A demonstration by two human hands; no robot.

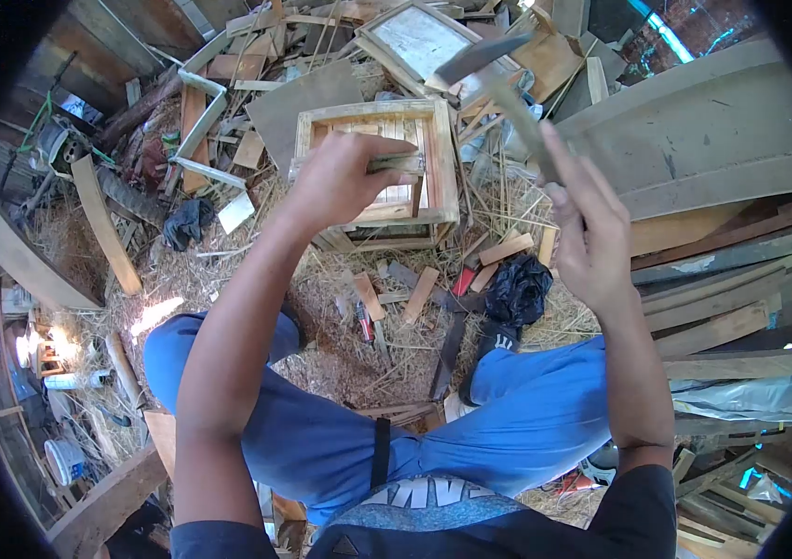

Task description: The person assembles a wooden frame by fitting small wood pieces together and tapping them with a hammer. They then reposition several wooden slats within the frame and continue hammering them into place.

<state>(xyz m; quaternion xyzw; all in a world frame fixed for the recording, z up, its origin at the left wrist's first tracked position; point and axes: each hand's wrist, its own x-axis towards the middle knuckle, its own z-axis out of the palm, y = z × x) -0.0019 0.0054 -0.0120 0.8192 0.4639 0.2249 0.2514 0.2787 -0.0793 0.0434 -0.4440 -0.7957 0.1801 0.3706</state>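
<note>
A hammer is raised at the upper right, its dark head [481, 58] tilted over the work and its handle [524, 121] blurred. My right hand [589, 219] is closed round the lower end of that handle. In front of me stands a wooden box-like frame [444, 154] with slats inside. Over its near part, my left hand [347, 172] is closed on a short wooden strip [398, 168], fingers wrapped over the top. Another narrow piece drops from the strip's right end; how they join cannot be made out. The palm side of my left hand is hidden.
Wood offcuts [419, 293] and a red-handled tool [364, 321] lie on the straw-strewn floor between my legs. A black plastic bag [519, 289] sits by my right foot. Long curved boards [694, 130] are stacked at right. A white-panelled frame [419, 42] leans behind.
</note>
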